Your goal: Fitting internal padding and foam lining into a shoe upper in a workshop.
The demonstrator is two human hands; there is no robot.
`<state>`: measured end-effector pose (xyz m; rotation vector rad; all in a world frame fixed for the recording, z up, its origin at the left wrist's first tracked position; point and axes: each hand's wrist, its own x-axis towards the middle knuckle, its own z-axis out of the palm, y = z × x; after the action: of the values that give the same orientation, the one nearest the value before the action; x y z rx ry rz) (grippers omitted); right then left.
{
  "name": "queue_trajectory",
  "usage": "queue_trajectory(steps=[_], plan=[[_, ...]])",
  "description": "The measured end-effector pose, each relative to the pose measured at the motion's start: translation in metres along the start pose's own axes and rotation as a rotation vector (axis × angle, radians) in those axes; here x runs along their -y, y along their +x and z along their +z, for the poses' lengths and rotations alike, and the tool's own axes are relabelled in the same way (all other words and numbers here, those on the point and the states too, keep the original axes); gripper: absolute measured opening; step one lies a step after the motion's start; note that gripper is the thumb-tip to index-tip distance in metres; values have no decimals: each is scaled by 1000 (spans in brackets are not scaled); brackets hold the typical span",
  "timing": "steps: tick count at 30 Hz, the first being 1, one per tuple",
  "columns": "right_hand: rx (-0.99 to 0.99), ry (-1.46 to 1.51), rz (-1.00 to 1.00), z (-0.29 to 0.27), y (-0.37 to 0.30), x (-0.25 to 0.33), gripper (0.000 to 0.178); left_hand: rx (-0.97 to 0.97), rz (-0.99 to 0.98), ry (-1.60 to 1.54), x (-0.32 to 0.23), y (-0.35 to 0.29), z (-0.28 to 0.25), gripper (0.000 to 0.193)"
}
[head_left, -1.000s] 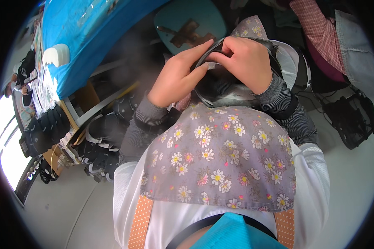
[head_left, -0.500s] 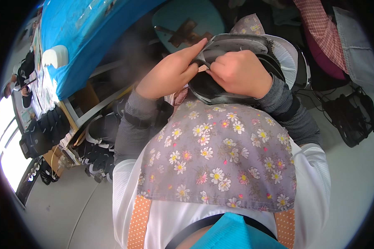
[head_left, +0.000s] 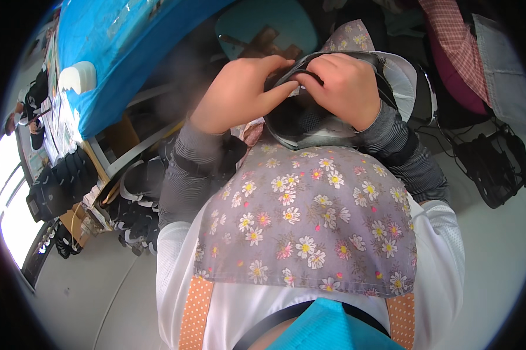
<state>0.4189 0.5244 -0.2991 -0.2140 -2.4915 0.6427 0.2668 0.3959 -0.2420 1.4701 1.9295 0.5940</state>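
On my lap, over the flowered apron [head_left: 304,216], lies a black piece with a grey lining that looks like a shoe upper [head_left: 289,119]. My left hand [head_left: 239,93] pinches its left edge between thumb and fingers. The curled fingers of my right hand [head_left: 350,87] grip the far rim, thumb tip close to my left thumb. Between the thumbs a dark edge is folded; whether something small is held there is hidden. A white-lined piece [head_left: 404,87] sits just beyond my right hand.
A blue-covered table [head_left: 123,46] carries a white container [head_left: 78,78] at the left. Ahead, a teal stool [head_left: 295,29] holds brown pieces and a tool. Dark shoes [head_left: 140,186] are heaped at lower left. Right: a person's checkered garment [head_left: 458,49] and a black mesh object [head_left: 496,166].
My right hand has moved up and turned, from the inside of the upper to its far rim. My left hand's thumb has shifted up and right, towards the right thumb.
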Motion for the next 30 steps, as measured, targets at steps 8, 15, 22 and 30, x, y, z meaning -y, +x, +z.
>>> queue_trajectory(steps=[8, 15, 22, 30], plan=[[229, -102, -47, -13, -8, 2, 19, -24, 100, -97, 18, 3, 11, 43], [110, -77, -90, -11, -11, 1, 16, 127, 59, -54, 9, 4, 2, 49], [10, -76, -87, -5, -15, -1, 17, 84, 117, 77, 1, 5, 3, 35], [121, -21, 77, -20, -9, -1, 17, 23, 209, 86, 13, 13, 8, 25]])
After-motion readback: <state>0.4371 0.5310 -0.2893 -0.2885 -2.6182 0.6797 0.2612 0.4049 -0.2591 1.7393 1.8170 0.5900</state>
